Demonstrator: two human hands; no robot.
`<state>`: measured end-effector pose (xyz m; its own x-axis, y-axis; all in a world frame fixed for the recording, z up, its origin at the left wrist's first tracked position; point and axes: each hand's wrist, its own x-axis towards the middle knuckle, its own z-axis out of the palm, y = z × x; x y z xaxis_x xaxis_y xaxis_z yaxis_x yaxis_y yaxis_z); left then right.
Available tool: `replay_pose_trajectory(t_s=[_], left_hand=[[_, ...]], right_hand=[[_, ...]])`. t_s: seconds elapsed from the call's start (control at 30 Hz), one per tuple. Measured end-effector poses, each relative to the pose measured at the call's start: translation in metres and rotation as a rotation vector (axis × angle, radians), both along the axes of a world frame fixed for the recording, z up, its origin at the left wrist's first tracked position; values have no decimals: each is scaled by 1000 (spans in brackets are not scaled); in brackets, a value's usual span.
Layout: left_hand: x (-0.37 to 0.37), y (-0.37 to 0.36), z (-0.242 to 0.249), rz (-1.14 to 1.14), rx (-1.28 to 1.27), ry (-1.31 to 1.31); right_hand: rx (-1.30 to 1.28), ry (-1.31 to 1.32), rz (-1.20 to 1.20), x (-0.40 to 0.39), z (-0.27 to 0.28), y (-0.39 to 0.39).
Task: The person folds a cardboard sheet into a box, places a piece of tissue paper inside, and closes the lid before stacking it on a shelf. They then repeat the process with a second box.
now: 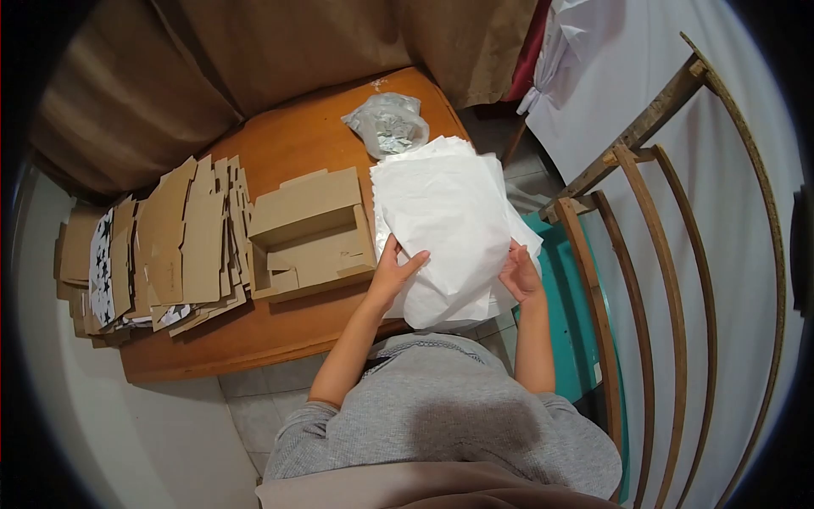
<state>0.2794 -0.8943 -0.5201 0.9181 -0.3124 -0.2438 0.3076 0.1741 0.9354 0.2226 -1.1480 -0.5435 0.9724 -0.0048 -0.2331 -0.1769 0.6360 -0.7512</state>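
Observation:
A large, thin white sheet (449, 225), like tissue paper, lies over a stack of similar sheets (441, 149) at the table's right end. My left hand (393, 273) grips the sheet's left edge, thumb on top and fingers underneath. At the opposite edge my right hand (519, 273) is closed on the paper, its fingertips partly hidden by it. The near edge of the sheet droops toward my body. Just left of the paper, an open brown cardboard box (307, 204) stands with its lid raised and small cut flaps visible inside.
Flattened cardboard boxes (199, 237) are piled at the left of the orange-brown table (280, 331), with star-patterned pieces (102, 267) among them. A clear plastic bag (390, 119) of small pieces sits behind the paper. To the right are a wooden slatted frame (657, 204) and a teal surface (568, 293).

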Motion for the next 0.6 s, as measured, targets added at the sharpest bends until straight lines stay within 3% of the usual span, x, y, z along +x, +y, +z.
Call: replay_pose_trajectory(t_s=[0.07,0.17,0.3,0.37,0.5,0.53,0.6], left_hand=[[1,15,6,-44,39,-87],[3,42,-5,50,-23,-114],[4,100,9,194,-112,-21],[7,134,12,399,-52,1],[22,197,5,539,87,-128],[29,209,5,570,151,-155],[40,227,2,628,214,-175]], right_hand=[[-279,54,65,4,27,14],[-487,9,73,24,28,42],[-490,-127,64,54,36,99],[-638,-207,50,75,27,125],[-748,-278,132,116,28,186],[-888,-326,120,130,25,199],[-903,-380,60,148,22,224]])
